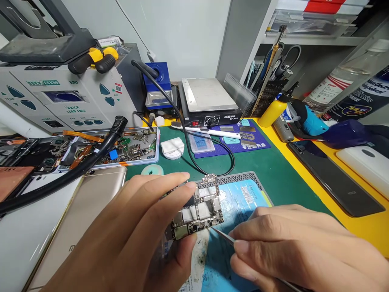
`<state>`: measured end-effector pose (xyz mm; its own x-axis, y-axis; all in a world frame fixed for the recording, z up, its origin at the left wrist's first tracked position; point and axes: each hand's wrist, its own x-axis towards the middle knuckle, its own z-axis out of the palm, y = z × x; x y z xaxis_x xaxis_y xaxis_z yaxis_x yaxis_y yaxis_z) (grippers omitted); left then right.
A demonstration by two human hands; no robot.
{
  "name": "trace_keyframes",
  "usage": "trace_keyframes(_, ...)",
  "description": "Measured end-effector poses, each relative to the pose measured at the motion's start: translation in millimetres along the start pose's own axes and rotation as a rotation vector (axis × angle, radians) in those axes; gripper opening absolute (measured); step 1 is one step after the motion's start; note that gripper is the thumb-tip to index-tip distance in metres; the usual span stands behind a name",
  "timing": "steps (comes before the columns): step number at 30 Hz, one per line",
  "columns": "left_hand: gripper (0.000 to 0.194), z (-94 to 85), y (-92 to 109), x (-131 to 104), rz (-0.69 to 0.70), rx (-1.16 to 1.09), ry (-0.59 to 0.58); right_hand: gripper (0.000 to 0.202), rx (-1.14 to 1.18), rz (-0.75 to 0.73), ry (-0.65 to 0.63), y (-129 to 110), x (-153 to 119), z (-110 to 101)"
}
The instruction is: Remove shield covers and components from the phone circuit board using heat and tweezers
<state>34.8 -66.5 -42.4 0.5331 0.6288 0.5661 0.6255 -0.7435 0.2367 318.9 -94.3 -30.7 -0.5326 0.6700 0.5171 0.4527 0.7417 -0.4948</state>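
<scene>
A phone circuit board (194,211), covered with small chips and metal shields, is tilted up above the work mat. My left hand (130,227) grips it by its edges, the thumb below and the fingers over the top and left side, hiding part of it. In my right hand (291,243) are slim metal tweezers (223,235), pinched between thumb and fingers. Their pointed tip is at the board's lower edge; whether it touches I cannot tell. Under both hands lies a stained blue repair pad (240,202) with a grey perforated border.
A hot air station (73,89) stands at the back left, its black hose (91,158) curving over a tray of board parts (157,150). A heating plate (209,95) is behind the mat. Several phones lie around, one black phone (337,178) on the right. Bottles line the right side.
</scene>
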Motion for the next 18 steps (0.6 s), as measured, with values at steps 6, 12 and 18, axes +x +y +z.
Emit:
trace_keyframes(6,0.05,1.0,0,-3,-0.042,0.002,-0.01,0.018,0.0,0.008,0.047,-3,4,6)
trace_keyframes(12,0.052,-1.5,-4,0,-0.001,-0.033,-0.039,0.026,-0.024,-0.002,0.088,-7,9,7)
trace_keyframes(18,0.048,-3.3,-2,-1,-0.033,-0.028,-0.056,0.016,-0.039,0.002,0.042,-11,10,0)
